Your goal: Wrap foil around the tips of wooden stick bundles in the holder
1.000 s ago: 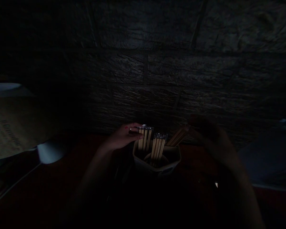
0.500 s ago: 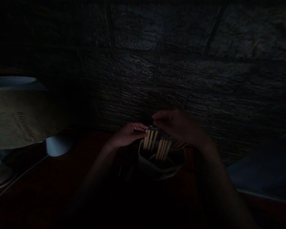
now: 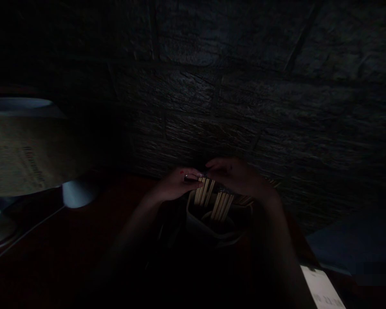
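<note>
A dark angular holder [image 3: 209, 234] stands before me with several bundles of pale chopsticks [image 3: 205, 192] upright in it. Their upper ends look dark and shiny. My left hand [image 3: 182, 184] is closed at the top of the left bundle, thumb in front. From the right, my right hand [image 3: 236, 175] reaches over the holder with its fingers bent together at the same tops. What lies between its fingertips is too dark to make out. A second bundle [image 3: 222, 207] stands just below my right hand, and more sticks [image 3: 275, 183] lean out behind that wrist.
A rough stone-block wall [image 3: 193, 94] rises behind the holder. On the left are a printed brown paper item [image 3: 16, 154], a pale cup-like object [image 3: 79, 193] and a white round object [image 3: 0, 227]. A lit screen with digits [image 3: 323, 287] shows at the lower right on the reddish table [image 3: 128, 189].
My right hand has come down and closer to my left hand, onto the bundle's tops. The view has shifted slightly, and a lit screen now shows at the lower right.
</note>
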The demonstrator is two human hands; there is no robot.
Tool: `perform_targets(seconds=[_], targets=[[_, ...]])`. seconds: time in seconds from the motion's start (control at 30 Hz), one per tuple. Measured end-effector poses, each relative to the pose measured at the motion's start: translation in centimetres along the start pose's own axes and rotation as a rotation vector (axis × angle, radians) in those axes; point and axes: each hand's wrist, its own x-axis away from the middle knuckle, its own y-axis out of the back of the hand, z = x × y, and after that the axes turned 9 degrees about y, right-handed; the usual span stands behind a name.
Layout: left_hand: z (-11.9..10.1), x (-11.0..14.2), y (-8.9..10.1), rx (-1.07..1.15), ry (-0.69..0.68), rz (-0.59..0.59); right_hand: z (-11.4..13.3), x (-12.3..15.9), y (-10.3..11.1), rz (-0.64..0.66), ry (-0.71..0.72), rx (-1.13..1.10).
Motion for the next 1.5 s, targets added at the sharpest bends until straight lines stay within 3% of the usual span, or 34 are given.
perform_targets(seconds=[0.2,0.37,0.53,0.93,1.3,1.5], targets=[[-0.2,0.2,-0.1,-0.001,0.029,-0.016,-0.2,1.1,-0.5,-0.084,-0.053,0.008],[-0.8,0.8,0.7,-0.007,0.044,0.024,-0.4,1.7,-1.8,-0.122,-0.015,-0.065],[-0.8,1.3,1.7,-0.040,0.044,0.004,0.7,2.1,-2.1,-0.289,-0.032,-0.018],[-1.1,0.8,0.6,-0.064,0.035,-0.020,0.3,2.6,-1.4,-0.282,-0.025,-0.066],[-1.3,0.5,0.0,-0.069,0.017,0.084,-0.8,1.9,-2.1,-0.208,-0.001,-0.071],[-1.2,0.4,-0.1,-0.036,0.018,0.083,-0.7,1.7,-2.0,-0.192,-0.049,-0.069]])
